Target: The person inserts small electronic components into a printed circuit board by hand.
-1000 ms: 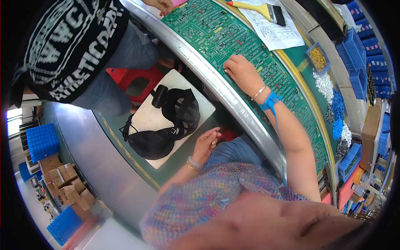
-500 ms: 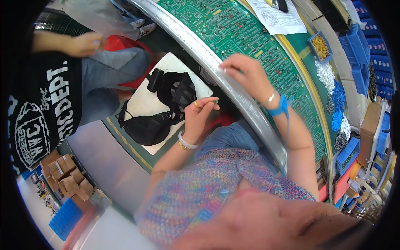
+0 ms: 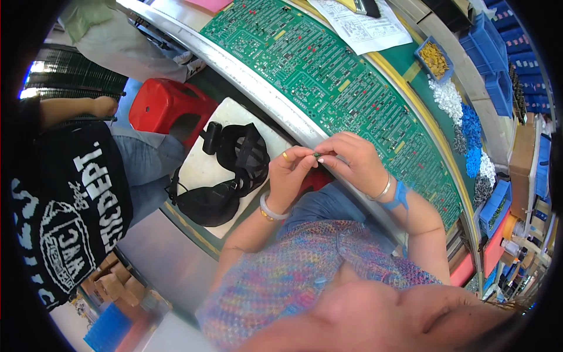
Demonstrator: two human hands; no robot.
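My left hand (image 3: 287, 179) is closed in a pinch on a small dark green part (image 3: 317, 155), too small to name. From the right, the fingertips of my right hand (image 3: 356, 161) meet at the same part, thumb and forefinger pressed together. Both hands are in front of the metal rail (image 3: 258, 94). Beyond that rail lie green circuit boards (image 3: 328, 82) set side by side, bearing many tiny parts and a few red ones. A blue wrist strap (image 3: 400, 196) goes round my right wrist.
A black bra-shaped item (image 3: 214, 202) lies on a white board (image 3: 193, 170) at left. Paper sheets (image 3: 375, 32), a blue bin of yellow parts (image 3: 435, 60) and piles of white and blue parts (image 3: 471, 138) lie farther right. A person (image 3: 76, 193) sits left, near a red stool (image 3: 170, 105).
My right hand has come down and left from over the boards to meet my left hand at the small part. The view has shifted, and the person at left has moved an arm.
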